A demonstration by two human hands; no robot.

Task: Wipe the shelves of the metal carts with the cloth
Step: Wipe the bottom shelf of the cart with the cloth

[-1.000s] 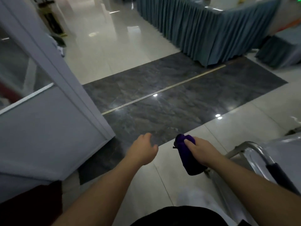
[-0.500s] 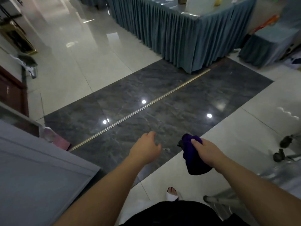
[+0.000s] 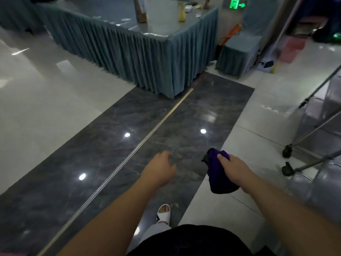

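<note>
View swung right since earlier frame: metal cart (image 3: 317, 137) now seen at right edge, well apart from hands. Purple cloth (image 3: 218, 174) kept bunched in right hand (image 3: 234, 171), fingers curled round it, ready for wiping. Left hand (image 3: 159, 169) held free, fingers loosely curled, holding nothing.

The cloth (image 3: 218, 174) was deep purple. A dark grey marbled floor band (image 3: 114, 163) with a brass-coloured strip (image 3: 140, 143) crossed pale cream tiles (image 3: 46, 100). At twelve o'clock hung a teal pleated table skirt (image 3: 129, 58); at one o'clock glowed a green exit sign (image 3: 237, 4). The sandal (image 3: 163, 213) was white.
</note>
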